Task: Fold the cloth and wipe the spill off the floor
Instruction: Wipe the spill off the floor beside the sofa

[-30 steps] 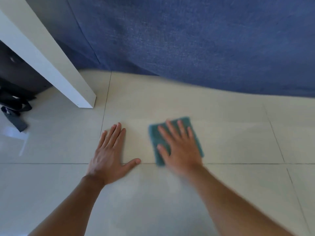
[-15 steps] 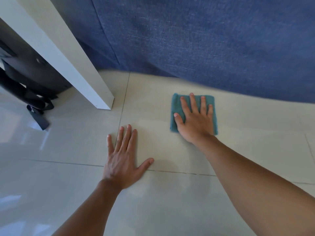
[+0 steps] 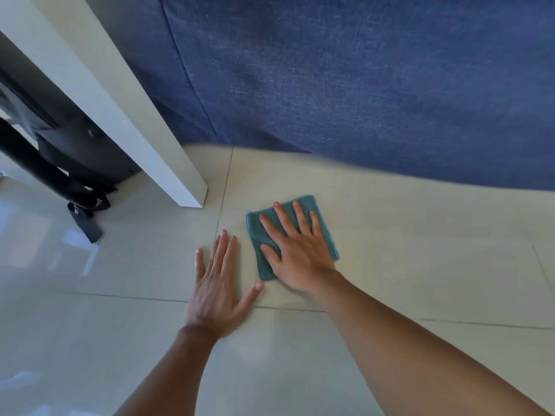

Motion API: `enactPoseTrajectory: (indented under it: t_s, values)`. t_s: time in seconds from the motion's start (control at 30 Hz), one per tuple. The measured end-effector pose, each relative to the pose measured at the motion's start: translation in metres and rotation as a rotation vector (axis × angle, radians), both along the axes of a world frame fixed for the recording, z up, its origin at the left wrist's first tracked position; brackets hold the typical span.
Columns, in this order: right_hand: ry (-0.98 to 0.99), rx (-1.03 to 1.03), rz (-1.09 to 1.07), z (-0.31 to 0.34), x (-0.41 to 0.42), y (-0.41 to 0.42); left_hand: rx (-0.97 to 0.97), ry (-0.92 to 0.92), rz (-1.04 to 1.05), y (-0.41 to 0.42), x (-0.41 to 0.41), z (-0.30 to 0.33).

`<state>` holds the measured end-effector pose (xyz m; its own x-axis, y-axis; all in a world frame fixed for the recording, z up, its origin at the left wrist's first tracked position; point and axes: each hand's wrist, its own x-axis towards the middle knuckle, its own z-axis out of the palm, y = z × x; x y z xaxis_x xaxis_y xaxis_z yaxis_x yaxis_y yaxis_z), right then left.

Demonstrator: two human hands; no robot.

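Note:
A folded teal cloth [image 3: 259, 235] lies flat on the pale tiled floor [image 3: 420, 250]. My right hand [image 3: 295, 250] presses down on it with fingers spread, covering most of it. Just left of the cloth, my left hand [image 3: 217, 288] rests flat on the bare tile, fingers apart, its thumb almost touching the cloth's near corner. No spill shows on the floor around the cloth.
A white table leg [image 3: 168, 163] stands on the floor up and left of the cloth. Dark blue fabric furniture [image 3: 360, 85] fills the back. A black bag with straps [image 3: 75, 181] sits at the left behind the leg.
My right hand slid the cloth away toward the blue fabric, then pulled it back nearer to my left hand. The left hand stayed planted on the floor.

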<state>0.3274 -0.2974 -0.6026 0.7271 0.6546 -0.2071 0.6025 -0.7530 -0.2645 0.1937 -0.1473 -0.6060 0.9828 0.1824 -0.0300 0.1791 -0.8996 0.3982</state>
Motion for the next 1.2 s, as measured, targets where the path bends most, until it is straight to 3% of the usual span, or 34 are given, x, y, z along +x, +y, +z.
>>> enactPoseTrajectory:
  t_s: [0.27, 0.5, 0.63, 0.9, 1.1, 1.2]
  values:
    - [-0.013, 0.016, -0.158, -0.005, -0.074, -0.081, 0.048, 0.030, 0.029, 0.002, -0.003, -0.001]
    - [-0.002, -0.139, -0.759, -0.003, -0.072, -0.190, 0.104, 0.030, 0.027, -0.001, -0.003, -0.007]
    - [0.029, -0.179, -0.884, -0.003, -0.020, -0.190, 0.137, 0.050, 0.036, -0.008, 0.001, -0.008]
    - [0.016, -0.199, -0.648, 0.000, 0.073, -0.115, 0.121, 0.046, 0.024, -0.008, 0.004, -0.009]
    - [-0.027, -0.123, -0.101, 0.003, 0.071, 0.023, 0.042, -0.009, 0.049, -0.006, 0.004, -0.006]
    - [-0.021, -0.111, 0.001, 0.001, 0.059, 0.044, 0.020, -0.028, 0.065, -0.002, 0.006, -0.006]
